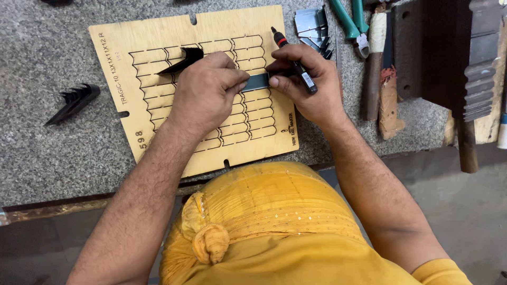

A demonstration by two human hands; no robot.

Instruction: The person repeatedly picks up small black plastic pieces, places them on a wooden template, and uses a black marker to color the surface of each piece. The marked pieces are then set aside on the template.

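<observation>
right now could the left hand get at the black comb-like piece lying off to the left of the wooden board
Probably yes. The black comb-like piece lies in the open on the stone worktop, nothing across the way. But the left hand is pinching a dark metal strip on the wooden board, so it would have to let go.

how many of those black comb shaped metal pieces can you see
2. One black comb-shaped piece lies on the stone bench left of the wooden board; the other is on the board, beside the left hand. More may be hidden under the hands.

Bare granite worktop (63,153) lay open left of the plywood board (158,37), broken only by one black bent strip (74,102). Right of the board, pliers (351,24), metal pieces (312,26) and a dark steel block (438,53) crowded the way.
</observation>
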